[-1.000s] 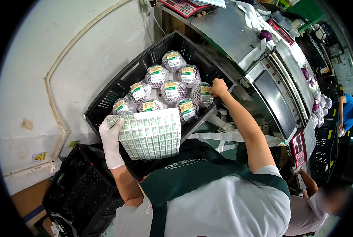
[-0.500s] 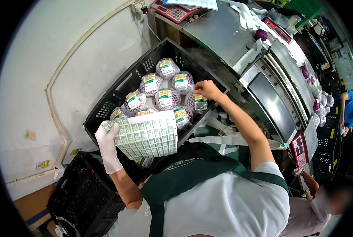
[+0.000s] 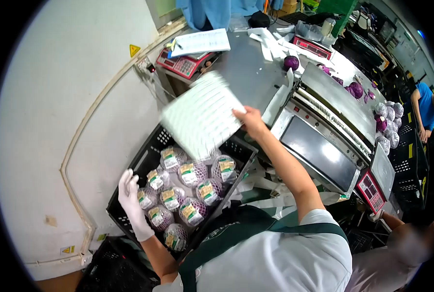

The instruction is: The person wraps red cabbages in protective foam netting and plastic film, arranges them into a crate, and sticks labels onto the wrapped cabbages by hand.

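Note:
My right hand (image 3: 248,121), bare, grips the lower right edge of a sticker sheet (image 3: 202,117), which is smeared by motion above the far end of a black crate (image 3: 243,146). Below it the crate holds several purple cabbages in white net sleeves with green and yellow labels, such as a wrapped cabbage (image 3: 192,173). The sheet partly covers the farthest ones. In a white glove, my left hand (image 3: 129,191) is raised at the crate's left side, fingers slightly bent and apart, holding nothing.
A metal table (image 3: 246,63) bears a red scale (image 3: 180,65) with a clipboard (image 3: 201,43), and a loose purple cabbage (image 3: 291,63). A wrapping machine (image 3: 319,151) is at the right, beside another red scale (image 3: 370,192). Two other people are at the right.
The sheet has gone from my left hand to my right and moved up and away over the crate's far end. My right hand has left the cabbage label. The view has shifted.

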A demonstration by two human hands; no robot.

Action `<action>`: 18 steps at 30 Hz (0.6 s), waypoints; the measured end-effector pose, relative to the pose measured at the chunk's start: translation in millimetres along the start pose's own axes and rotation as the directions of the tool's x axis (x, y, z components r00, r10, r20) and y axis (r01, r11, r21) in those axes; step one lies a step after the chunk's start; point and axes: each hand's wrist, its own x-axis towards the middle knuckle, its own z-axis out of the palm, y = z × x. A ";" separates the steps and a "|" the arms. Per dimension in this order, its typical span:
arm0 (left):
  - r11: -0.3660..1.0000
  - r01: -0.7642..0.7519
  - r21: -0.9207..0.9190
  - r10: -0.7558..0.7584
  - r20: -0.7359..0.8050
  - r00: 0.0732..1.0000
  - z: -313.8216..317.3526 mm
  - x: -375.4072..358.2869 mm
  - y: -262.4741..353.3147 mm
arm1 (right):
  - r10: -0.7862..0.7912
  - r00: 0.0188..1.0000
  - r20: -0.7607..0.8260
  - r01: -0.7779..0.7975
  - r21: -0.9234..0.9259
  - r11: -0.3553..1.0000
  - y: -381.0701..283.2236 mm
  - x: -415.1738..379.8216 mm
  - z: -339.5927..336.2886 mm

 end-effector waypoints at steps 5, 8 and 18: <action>0.982 0.187 0.000 -0.187 -0.033 0.982 -8.0 -18.9 -14.6 | 0.162 0.896 -0.415 -0.044 0.279 0.959 13.0 103.1 -64.6; 0.966 0.257 -0.027 -0.258 -0.044 0.965 -16.5 -31.5 -35.8 | 0.292 0.923 -0.251 -0.274 0.103 0.956 42.8 126.6 -72.2; 0.438 0.562 0.702 0.046 -0.642 0.766 -137.7 -107.9 -141.4 | -0.150 0.914 0.376 0.404 -0.815 0.416 82.3 52.6 51.5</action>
